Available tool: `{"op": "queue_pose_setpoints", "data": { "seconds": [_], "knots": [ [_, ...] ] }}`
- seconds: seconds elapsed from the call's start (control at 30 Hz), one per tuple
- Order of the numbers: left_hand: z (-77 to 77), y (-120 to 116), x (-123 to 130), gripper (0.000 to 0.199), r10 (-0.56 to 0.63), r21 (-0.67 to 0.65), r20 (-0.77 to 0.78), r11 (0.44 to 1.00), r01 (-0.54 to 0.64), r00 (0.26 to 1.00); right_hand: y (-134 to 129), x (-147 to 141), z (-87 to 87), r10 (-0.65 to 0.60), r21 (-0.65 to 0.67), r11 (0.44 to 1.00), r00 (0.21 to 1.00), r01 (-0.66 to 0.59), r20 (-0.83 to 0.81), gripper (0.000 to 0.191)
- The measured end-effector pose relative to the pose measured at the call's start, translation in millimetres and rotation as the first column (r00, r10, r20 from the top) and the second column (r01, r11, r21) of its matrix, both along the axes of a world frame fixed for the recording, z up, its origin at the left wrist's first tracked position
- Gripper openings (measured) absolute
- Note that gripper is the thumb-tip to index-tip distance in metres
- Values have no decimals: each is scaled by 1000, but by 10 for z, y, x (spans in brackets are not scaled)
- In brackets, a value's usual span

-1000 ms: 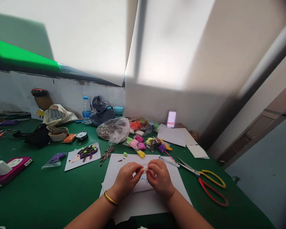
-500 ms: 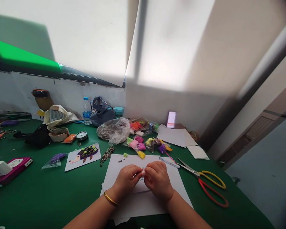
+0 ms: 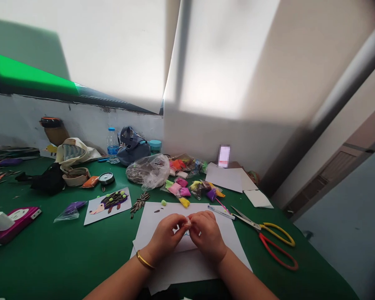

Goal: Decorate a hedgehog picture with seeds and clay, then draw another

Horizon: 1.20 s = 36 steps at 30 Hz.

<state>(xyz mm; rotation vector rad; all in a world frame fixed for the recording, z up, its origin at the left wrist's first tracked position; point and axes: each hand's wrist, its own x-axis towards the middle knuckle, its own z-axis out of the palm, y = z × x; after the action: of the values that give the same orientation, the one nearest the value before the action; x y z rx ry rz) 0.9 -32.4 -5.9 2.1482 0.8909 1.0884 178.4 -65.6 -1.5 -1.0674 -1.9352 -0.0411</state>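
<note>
1. My left hand (image 3: 165,235) and right hand (image 3: 207,235) are curled almost shut, fingertips together pinching a small white scrap (image 3: 186,223) just above the paper sheet (image 3: 153,221)
2. A gold bangle (image 3: 144,260) circles my left wrist, at the sheet's near edge
3. Right of the sheet: red-and-yellow-handled scissors (image 3: 262,235)
4. Left of it: a hedgehog picture (image 3: 108,206)
5. Beyond it: bagged coloured clay (image 3: 178,187)

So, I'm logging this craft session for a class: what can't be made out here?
Head view:
- Small white piece: the left hand and right hand cover most of it.
- Drawing on the small paper: mostly hidden by the hands.
- Contents of the clear plastic bag: blurred by crumpled plastic.
- Upright rectangle by the wall: pixelated.
- Pink case: cut off by the left edge.
</note>
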Motion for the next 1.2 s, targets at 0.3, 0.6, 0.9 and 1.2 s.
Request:
{"op": "queue_pose_setpoints", "data": {
  "seconds": [0.3, 0.6, 0.9, 1.2],
  "knots": [
    [-30, -29, 21, 9, -6, 27, -38, 1000, 7, 999, -17, -39, -10, -10, -4, 1000, 1000, 10, 13, 12],
    [-5, -13, 2, 18, -17, 9, 5, 1000, 17, 1000, 22, 22, -11, -107, 22, 994, 994, 107, -2, 14],
    [-119, 106, 5, 19, 32, -232, 281, 972, 35, 959, 30, 49, -38, -96, -29, 995, 994, 95, -46, 14],
    [-111, 98, -20, 18, 23, -240, 295, 969, 50, 955, 32, 59, -59, -64, -47, 997, 996, 60, -69, 15]
  ]
}}
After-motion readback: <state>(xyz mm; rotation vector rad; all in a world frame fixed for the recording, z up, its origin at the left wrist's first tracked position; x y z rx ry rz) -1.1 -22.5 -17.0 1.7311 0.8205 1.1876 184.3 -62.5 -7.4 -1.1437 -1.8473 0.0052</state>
